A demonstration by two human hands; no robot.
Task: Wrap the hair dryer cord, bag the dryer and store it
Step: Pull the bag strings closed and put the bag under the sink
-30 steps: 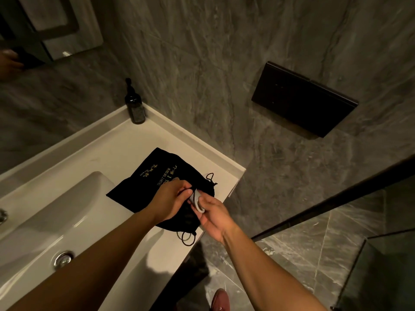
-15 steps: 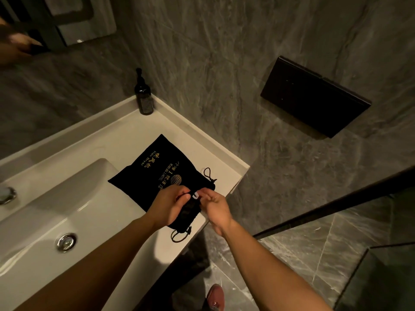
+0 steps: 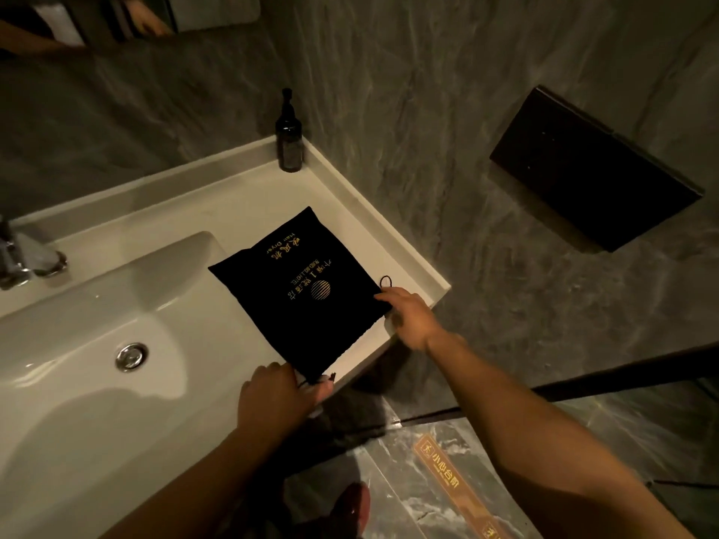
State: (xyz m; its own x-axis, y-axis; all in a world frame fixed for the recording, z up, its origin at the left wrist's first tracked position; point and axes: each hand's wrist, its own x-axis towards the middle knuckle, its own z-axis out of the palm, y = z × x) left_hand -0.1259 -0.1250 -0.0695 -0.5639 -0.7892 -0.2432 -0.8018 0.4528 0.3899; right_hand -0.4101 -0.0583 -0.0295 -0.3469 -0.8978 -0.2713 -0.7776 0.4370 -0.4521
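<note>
A black cloth hair dryer bag (image 3: 301,289) with gold lettering lies flat on the white counter (image 3: 249,212) to the right of the basin. My left hand (image 3: 280,394) pinches the bag's near corner and a drawstring end at the counter's front edge. My right hand (image 3: 408,317) grips the bag's right corner, beside a small loop of black drawstring (image 3: 385,281). The bag's open edge stretches between both hands. The hair dryer and its cord are hidden or out of view.
A dark pump bottle (image 3: 288,138) stands in the counter's back corner against the grey marble wall. A basin with drain (image 3: 131,356) and chrome tap (image 3: 23,258) lies left. A black wall panel (image 3: 591,169) hangs at the right. The floor carries a yellow caution strip (image 3: 451,484).
My hands, close together at the bag's bunched mouth before, have spread apart to its two corners. The bag now lies flat and smooth. The small pale object once in my right hand is gone from view.
</note>
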